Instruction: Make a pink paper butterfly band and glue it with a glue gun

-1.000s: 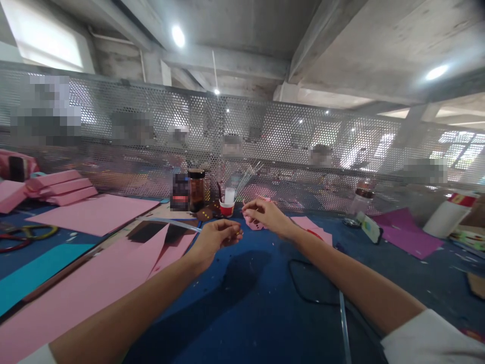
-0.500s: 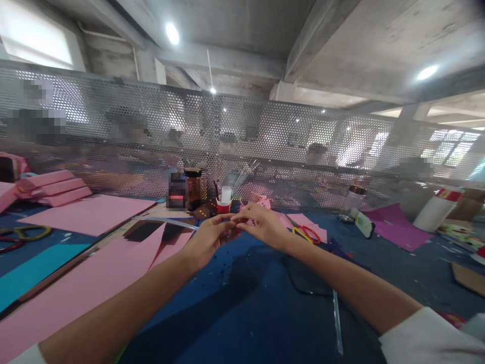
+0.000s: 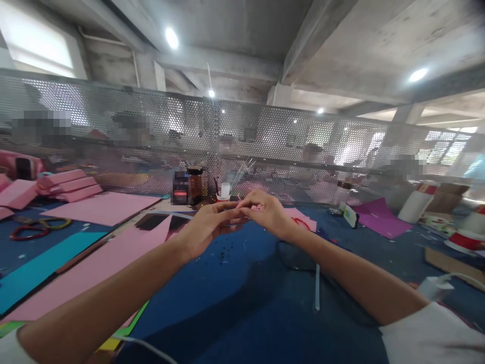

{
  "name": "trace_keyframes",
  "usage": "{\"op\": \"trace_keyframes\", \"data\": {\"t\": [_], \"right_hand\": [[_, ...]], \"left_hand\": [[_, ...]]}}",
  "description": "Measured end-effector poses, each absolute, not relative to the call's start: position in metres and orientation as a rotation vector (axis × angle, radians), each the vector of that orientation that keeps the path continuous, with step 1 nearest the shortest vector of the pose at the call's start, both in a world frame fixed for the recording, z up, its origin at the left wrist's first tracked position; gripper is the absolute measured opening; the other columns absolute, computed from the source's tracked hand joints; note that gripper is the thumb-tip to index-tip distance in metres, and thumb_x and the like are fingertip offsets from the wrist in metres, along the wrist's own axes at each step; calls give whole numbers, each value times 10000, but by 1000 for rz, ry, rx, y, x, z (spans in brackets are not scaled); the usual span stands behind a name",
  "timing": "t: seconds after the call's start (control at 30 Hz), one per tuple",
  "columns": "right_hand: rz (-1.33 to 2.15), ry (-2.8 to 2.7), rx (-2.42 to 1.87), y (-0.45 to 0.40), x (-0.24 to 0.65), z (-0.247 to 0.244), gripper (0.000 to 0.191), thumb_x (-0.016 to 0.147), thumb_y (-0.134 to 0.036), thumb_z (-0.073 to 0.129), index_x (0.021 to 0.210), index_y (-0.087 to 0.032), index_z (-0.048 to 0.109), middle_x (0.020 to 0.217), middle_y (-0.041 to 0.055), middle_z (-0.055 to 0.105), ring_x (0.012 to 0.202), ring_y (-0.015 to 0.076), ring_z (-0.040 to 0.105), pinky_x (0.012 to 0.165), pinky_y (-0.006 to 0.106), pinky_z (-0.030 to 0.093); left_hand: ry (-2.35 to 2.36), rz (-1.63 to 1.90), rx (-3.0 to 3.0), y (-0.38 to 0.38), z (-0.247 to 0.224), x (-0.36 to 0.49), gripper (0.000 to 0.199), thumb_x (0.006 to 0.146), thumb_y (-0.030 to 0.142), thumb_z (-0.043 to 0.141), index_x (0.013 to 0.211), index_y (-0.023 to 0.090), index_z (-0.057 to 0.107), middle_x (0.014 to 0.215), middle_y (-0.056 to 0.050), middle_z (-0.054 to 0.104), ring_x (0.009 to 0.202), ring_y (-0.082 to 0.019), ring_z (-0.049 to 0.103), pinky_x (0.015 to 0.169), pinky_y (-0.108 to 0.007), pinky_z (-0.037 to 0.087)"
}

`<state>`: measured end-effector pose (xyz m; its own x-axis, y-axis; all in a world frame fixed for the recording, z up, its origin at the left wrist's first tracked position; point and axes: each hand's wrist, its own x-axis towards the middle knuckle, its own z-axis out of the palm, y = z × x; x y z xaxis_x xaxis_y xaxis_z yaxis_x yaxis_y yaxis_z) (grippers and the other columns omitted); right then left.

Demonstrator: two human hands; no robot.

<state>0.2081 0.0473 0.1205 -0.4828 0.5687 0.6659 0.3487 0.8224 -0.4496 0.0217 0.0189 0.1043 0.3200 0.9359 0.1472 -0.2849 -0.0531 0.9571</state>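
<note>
Head view: on the dark blue surface (image 3: 212, 303), a long pink paper sheet (image 3: 94, 263) lies left of the red-and-white cup (image 3: 223, 197). Nearer than the cup, the left hand (image 3: 208, 227) and right hand (image 3: 265, 210) meet, fingers bent and tips together; whether they pinch anything, I cannot tell. This looks like fine fingertip work, calling next for a light, steady touch. A second ago, the hands were apart. Small dark specks (image 3: 223, 255) lie nearer than the cup.

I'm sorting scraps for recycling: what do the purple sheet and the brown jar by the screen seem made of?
Purple sheet: probably matte paper, thin with crisp corners. Brown jar: glossy glass or plastic, see-through brown.
</note>
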Motion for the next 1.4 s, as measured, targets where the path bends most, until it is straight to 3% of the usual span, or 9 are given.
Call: {"op": "trace_keyframes", "data": {"t": [0.23, 0.43, 0.53, 0.63, 0.73, 0.9, 1.0, 1.13, 1.4], "right_hand": [[265, -2061, -580, 16, 205, 126, 150, 872, -161, 634, 905, -260, 741, 963, 23, 609, 959, 163, 586, 884, 336, 475], [908, -1863, -568, 4, 203, 111, 366, 946, -340, 561, 1309, -294, 540, 1164, 49, 642, 989, 165, 630, 871, 342, 520], [1229, -1891, -569, -1, 205, 96, 403, 1016, -471, 347, 1247, -233, 575, 994, 59, 680, 799, 154, 650, 751, 334, 536], [1033, -2005, -737, -6, 207, 79, 320, 959, -461, 509, 1002, -174, 644, 724, 0, 622, 601, 115, 547, 589, 255, 444], [774, -2052, -867, -9, 208, 68, 217, 922, -370, 595, 848, -174, 653, 712, -15, 606, 640, 111, 526, 582, 236, 381], [567, -2088, -919, -11, 212, 65, 213, 982, -324, 498, 894, -212, 657, 799, -16, 671, 695, 116, 571, 626, 238, 386], [511, -2068, -936, -10, 212, 62, 179, 987, -300, 490, 922, -217, 635, 789, -21, 666, 693, 113, 588, 634, 232, 403], [410, -2136, -887, -7, 210, 53, 105, 954, -274, 560, 1007, -236, 642, 855, -14, 653, 758, 123, 592, 690, 243, 429], [120, -2241, -910, -1, 212, 41, 196, 913, -233, 629, 1090, -289, 692, 898, 7, 589, 862, 161, 554, 801, 312, 433]], "left_hand": [[771, 1061, 1269, -7, 119, 16, 216, 793, 327, 758, 943, 171, 754, 974, -63, 764, 901, -168, 702, 869, -285, 549], [780, 1210, 1319, -26, 121, 29, 207, 796, 342, 754, 901, 164, 750, 879, -49, 770, 819, -153, 710, 800, -261, 560], [827, 1319, 1386, -28, 114, 34, 211, 797, 350, 746, 873, 154, 736, 833, -50, 765, 777, -163, 709, 759, -277, 568], [877, 1375, 1398, -22, 102, 33, 221, 808, 353, 725, 904, 154, 716, 906, -59, 766, 796, -178, 712, 780, -317, 574], [950, 1374, 1359, -14, 87, 28, 245, 800, 335, 725, 968, 158, 694, 967, -64, 764, 816, -179, 714, 791, -316, 565], [1032, 1201, 1384, -11, 62, 27, 211, 767, 342, 747, 861, 161, 692, 742, -12, 731, 684, -146, 672, 680, -264, 531], [971, 1082, 1344, -17, 50, 30, 232, 760, 384, 754, 792, 164, 687, 784, -20, 732, 687, -141, 665, 682, -259, 519], [869, 1062, 1259, -21, 41, 28, 260, 811, 387, 710, 972, 183, 690, 880, -31, 735, 795, -149, 663, 798, -283, 521], [820, 1124, 1301, -22, 39, 26, 487, 836, 398, 681, 1256, 192, 542, 910, -52, 738, 930, -225, 680, 912, -402, 524]]}}
